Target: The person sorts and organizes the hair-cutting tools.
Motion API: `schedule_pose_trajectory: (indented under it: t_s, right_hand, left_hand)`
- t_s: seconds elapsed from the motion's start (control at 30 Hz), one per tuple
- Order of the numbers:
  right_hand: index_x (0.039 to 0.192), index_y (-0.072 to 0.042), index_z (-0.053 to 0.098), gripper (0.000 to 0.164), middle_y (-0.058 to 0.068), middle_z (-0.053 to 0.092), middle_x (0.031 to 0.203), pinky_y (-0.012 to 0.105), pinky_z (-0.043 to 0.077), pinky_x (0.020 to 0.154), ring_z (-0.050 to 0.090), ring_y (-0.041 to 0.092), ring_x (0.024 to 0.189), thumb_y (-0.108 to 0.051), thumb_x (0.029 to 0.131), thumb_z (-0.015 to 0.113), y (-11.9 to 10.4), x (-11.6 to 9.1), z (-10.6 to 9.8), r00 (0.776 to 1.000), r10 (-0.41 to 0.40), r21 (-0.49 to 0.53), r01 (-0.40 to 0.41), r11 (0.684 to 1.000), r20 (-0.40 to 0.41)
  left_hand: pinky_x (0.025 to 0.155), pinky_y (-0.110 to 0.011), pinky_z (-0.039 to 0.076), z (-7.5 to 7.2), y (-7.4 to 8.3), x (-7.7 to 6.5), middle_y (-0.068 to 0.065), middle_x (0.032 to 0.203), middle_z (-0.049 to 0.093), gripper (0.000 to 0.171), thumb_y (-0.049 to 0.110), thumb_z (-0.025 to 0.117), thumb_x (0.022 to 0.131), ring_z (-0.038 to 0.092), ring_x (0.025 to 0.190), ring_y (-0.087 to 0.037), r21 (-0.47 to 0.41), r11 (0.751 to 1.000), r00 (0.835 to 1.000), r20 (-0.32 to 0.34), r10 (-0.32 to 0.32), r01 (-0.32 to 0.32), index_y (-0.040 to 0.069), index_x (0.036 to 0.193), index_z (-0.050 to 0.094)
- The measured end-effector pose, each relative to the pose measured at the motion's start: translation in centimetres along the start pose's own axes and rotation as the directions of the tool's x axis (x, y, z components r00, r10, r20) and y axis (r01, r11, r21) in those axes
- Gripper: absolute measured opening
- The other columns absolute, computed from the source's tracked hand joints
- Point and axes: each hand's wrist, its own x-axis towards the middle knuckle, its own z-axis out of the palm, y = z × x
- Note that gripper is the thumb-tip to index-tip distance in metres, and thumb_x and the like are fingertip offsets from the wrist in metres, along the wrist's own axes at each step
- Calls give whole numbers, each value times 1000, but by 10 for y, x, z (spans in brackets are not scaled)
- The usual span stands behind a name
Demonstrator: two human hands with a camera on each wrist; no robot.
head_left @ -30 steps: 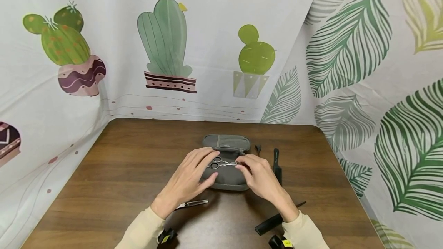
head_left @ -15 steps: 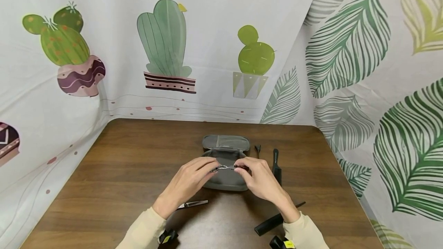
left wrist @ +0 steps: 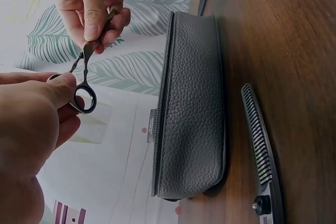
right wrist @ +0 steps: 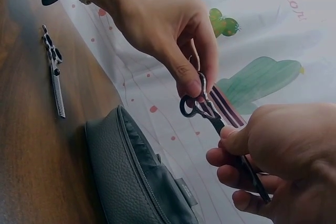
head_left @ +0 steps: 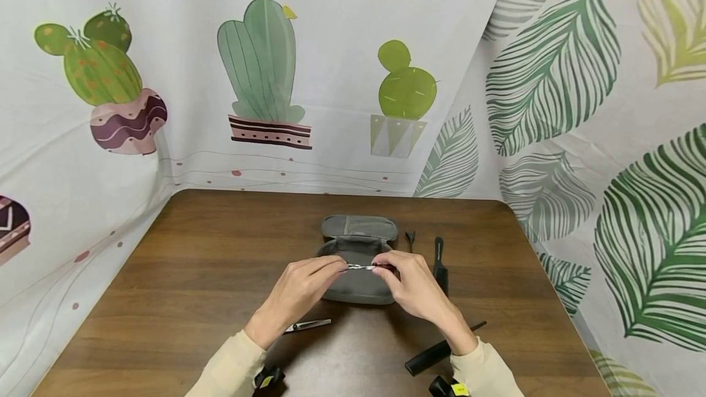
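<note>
A pair of scissors [head_left: 361,267] is held level above an unzipped grey case [head_left: 358,296]. My left hand [head_left: 300,287] pinches the handle end between thumb and fingers; one finger ring stands out beside them in the left wrist view. At the other end, my right hand [head_left: 410,277] grips the blades, thumb on top and fingers curled beneath, covering most of them. The case's lid [head_left: 361,225] is folded back on the far side. From the right wrist, the case [right wrist: 118,166] shows a pebbled side and a zip, with the scissors [right wrist: 216,124] above it.
Thinning shears [head_left: 309,325] with a toothed blade lie near my left wrist. Right of the case are a small dark forked tool [head_left: 410,239] and a black comb [head_left: 439,262]. A black thin-tailed tool [head_left: 427,357] lies under my right wrist. Printed cloth [head_left: 342,78] hangs behind the table.
My left fingers, earlier spread beside the finger rings, have come together on the handles. The scissors have turned so the rings show less from above and sit slightly lower in the view.
</note>
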Motion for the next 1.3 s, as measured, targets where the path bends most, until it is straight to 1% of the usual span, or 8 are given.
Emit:
schedule_pose_trajectory:
  t_s: [0.3, 0.43, 0.53, 0.77, 0.93, 1.03, 1.13, 1.3]
  right_hand:
    - [116, -8, 83, 11, 2, 83, 108, 26, 61, 79, 74, 8, 91, -11, 107, 77, 0, 0, 0, 1000, -10, 15, 11, 1000, -19]
    - [116, -8, 83, 11, 0, 81, 104, 27, 60, 75, 69, 5, 86, -10, 105, 79, 0, 0, 0, 999, -28, 37, 29, 999, -44]
    - [119, -9, 82, 16, 0, 80, 103, 32, 63, 76, 70, 7, 87, -9, 103, 82, 0, -1, 0, 995, -51, 43, 55, 998, -85]
    - [131, -10, 79, 34, 5, 83, 125, 48, 65, 101, 79, 24, 115, -11, 98, 87, 0, -1, -2, 975, -136, -36, 132, 991, -174]
    - [134, -6, 78, 43, 9, 81, 130, 52, 58, 111, 75, 28, 123, -10, 93, 91, 3, 2, -1, 930, -297, -108, 279, 954, -219]
    - [134, -4, 76, 46, 11, 80, 132, 49, 57, 109, 74, 29, 122, -12, 92, 92, 6, 4, -1, 890, -393, -156, 365, 918, -230]
    - [134, -2, 76, 47, 13, 78, 133, 48, 58, 107, 74, 31, 122, -15, 92, 93, 9, 7, 1, 850, -472, -222, 427, 877, -232]
    - [134, 0, 76, 41, 15, 78, 131, 49, 61, 104, 75, 31, 119, -17, 98, 88, 12, 10, 4, 794, -562, -332, 478, 813, -231]
  left_hand:
    - [85, -29, 70, -1, 1, 3, -5, 108, 87, 23, 14, 65, 115, 86, 98, -17, -13, 1000, 1000, -12, 15, -15, 3, 111, 84]
    - [84, -26, 69, -4, 0, 3, -4, 107, 87, 9, 6, 78, 105, 86, 96, -16, -63, 998, 1000, 7, -14, 15, 3, 111, 84]
    - [83, -26, 69, -7, -1, 4, -6, 106, 87, 19, -1, 87, 93, 86, 94, -17, -98, 994, 999, 16, -48, 50, 3, 111, 84]
    - [83, -25, 69, -13, -3, 8, -8, 104, 88, 26, -6, 91, 86, 88, 94, -22, -184, 975, 992, 40, -122, 128, 4, 110, 86]
    - [78, -23, 68, -12, -5, 12, -9, 97, 88, 27, -11, 91, 83, 87, 85, -23, -268, 950, 986, 4, -164, 159, 3, 106, 87]
    - [72, -19, 66, -13, -4, 13, -10, 95, 88, 24, -11, 90, 85, 87, 81, -22, -312, 925, 974, 7, -227, 218, 2, 104, 88]
    - [67, -15, 64, -15, -3, 15, -9, 93, 88, 18, -8, 90, 88, 85, 78, -16, -351, 886, 950, 35, -311, 303, 2, 102, 89]
    - [63, -13, 60, -21, 0, 17, -4, 90, 88, 10, 3, 92, 91, 77, 75, 2, -404, 778, 872, 133, -471, 482, 7, 101, 91]
